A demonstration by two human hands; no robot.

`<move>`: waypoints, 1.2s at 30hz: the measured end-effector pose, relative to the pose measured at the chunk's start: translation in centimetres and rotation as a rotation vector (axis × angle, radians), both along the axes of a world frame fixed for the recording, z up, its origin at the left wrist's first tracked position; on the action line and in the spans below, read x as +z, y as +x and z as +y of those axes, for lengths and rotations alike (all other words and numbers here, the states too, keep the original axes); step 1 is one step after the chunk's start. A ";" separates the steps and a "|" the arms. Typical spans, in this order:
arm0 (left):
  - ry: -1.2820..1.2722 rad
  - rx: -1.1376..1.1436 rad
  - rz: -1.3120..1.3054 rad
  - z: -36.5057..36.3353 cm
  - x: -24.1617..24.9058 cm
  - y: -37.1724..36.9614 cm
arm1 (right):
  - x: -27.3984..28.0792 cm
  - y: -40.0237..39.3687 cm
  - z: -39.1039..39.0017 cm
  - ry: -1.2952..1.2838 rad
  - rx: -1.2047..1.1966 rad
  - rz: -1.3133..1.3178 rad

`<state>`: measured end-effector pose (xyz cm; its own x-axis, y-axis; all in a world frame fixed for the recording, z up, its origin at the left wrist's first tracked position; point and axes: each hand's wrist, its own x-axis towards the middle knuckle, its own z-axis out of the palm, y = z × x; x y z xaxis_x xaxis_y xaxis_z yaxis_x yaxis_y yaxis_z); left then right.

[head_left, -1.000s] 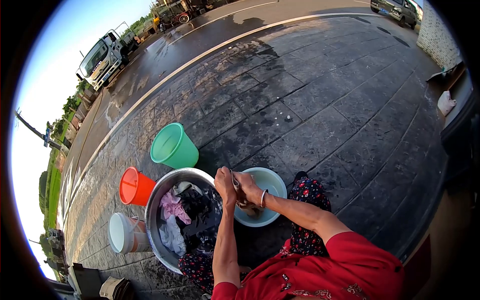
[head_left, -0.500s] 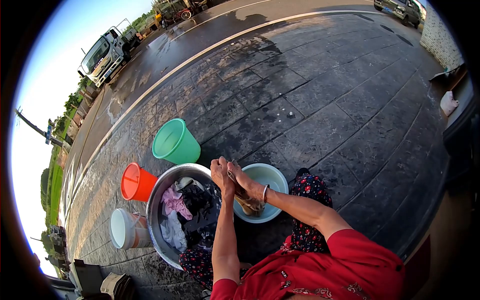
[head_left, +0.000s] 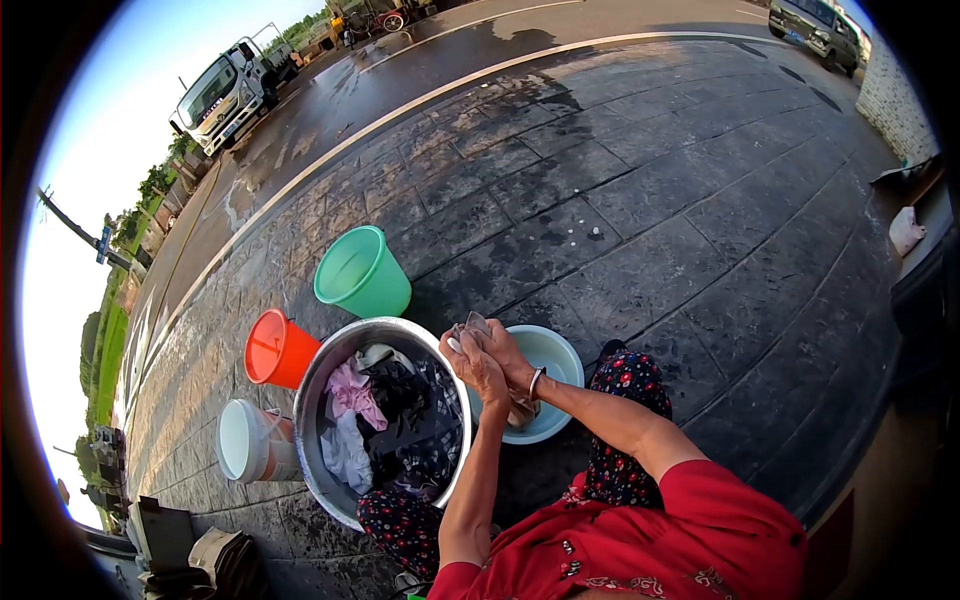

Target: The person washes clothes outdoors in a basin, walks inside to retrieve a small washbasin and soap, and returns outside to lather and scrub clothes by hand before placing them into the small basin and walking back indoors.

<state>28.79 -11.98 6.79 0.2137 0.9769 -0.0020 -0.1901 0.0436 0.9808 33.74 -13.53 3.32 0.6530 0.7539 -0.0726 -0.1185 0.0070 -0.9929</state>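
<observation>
My left hand [head_left: 476, 368] and my right hand [head_left: 507, 356] are pressed together, both closed on a wet brownish-grey cloth [head_left: 477, 323]. One end of it sticks out above my fingers, and the lower part hangs beneath my right wrist. Under the hands sits a pale blue basin [head_left: 562, 362], partly hidden by them. Just left of my left hand stands a large metal basin [head_left: 312, 455] with dark water in it. A pink cloth [head_left: 352, 392], a white cloth [head_left: 345, 457] and dark clothes [head_left: 400, 398] lie in that basin.
A green bucket [head_left: 385, 285], a red bucket [head_left: 290, 350] and a white bucket [head_left: 280, 445] stand around the metal basin's far and left sides. The paving [head_left: 640, 200] is wet in patches. A truck [head_left: 225, 100] and a van [head_left: 818, 30] are out by the road.
Both hands have shifted slightly right, and their grip on the cloth has turned, so an end now shows above the fingers. The whole view has shifted a little.
</observation>
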 end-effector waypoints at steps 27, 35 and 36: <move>0.666 -0.038 0.337 0.0 1.7 1.3 | 1.7 2.3 -0.4 0.076 -0.102 -0.122; -0.781 -0.208 -0.672 3.4 -2.1 0.1 | 1.5 2.7 -0.1 0.245 -0.257 0.460; -0.929 -0.227 -0.740 4.9 -2.9 -0.3 | 2.1 2.6 -0.3 0.244 -0.258 0.459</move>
<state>28.53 -7.09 3.92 0.6265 0.6079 -0.4878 -0.5889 0.7792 0.2146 36.36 -13.78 5.45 0.7606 0.6048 -0.2359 -0.5004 0.3147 -0.8065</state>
